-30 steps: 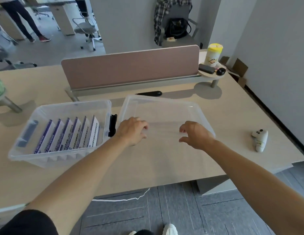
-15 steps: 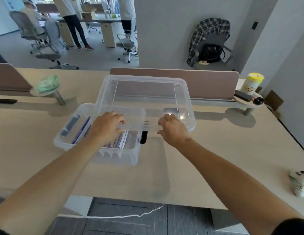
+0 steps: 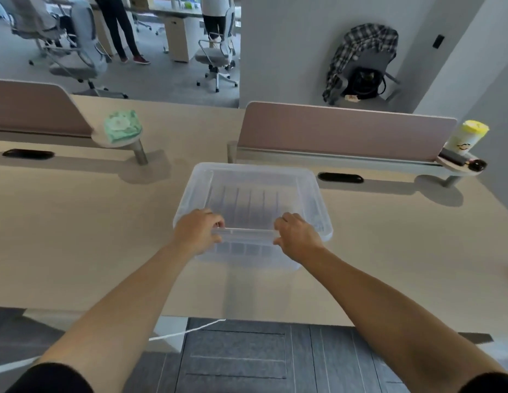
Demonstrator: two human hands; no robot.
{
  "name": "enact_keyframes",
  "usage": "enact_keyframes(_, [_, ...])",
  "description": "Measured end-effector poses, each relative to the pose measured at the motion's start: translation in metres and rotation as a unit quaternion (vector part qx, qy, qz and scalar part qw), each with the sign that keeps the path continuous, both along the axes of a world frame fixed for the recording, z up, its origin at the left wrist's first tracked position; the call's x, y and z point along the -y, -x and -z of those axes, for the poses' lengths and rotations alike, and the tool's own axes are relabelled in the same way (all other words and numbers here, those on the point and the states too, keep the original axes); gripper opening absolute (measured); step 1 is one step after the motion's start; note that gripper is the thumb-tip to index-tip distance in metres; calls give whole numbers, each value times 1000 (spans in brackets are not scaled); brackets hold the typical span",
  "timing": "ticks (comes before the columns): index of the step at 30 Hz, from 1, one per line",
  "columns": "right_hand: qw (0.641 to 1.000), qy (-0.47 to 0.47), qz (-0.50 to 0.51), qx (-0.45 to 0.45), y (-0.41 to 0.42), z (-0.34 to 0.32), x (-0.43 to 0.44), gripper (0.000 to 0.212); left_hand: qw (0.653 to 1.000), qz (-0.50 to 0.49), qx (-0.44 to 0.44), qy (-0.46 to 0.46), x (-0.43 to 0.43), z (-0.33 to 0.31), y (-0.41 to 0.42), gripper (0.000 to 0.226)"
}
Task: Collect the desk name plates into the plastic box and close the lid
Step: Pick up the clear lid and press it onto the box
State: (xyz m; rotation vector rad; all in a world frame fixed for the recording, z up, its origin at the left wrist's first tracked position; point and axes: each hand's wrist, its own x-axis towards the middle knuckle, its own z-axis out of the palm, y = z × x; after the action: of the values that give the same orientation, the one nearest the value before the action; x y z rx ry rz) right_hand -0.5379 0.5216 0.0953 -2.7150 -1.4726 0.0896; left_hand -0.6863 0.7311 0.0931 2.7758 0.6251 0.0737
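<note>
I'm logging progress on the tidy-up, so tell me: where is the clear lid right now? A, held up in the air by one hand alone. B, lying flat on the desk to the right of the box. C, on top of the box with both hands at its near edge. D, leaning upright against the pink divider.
C: the lid covers the plastic box, with the left hand and right hand gripping its near edge.

Two bare forearms reach forward; left hand (image 3: 197,233) and right hand (image 3: 298,236) curl fingers over the lid's (image 3: 253,177) near edge.
</note>
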Motion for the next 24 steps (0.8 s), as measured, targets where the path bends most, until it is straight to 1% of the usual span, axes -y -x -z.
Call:
enact_keyframes(5, [999, 23, 34, -1, 6, 10, -15, 31, 1000, 21, 16, 6, -18, 19, -3, 30])
enact_keyframes(12, [999, 32, 39, -11, -4, 14, -20, 36, 998, 45, 9, 51, -36, 30, -14, 37])
enact_keyframes(18, [999, 33, 39, -12, 1, 21, -18, 35, 997, 54, -3, 51, -35, 33, -8, 32])
enact_keyframes(24, [998, 35, 48, -5, 7, 26, -19, 33, 997, 60, 0, 47, -33, 39, -4, 34])
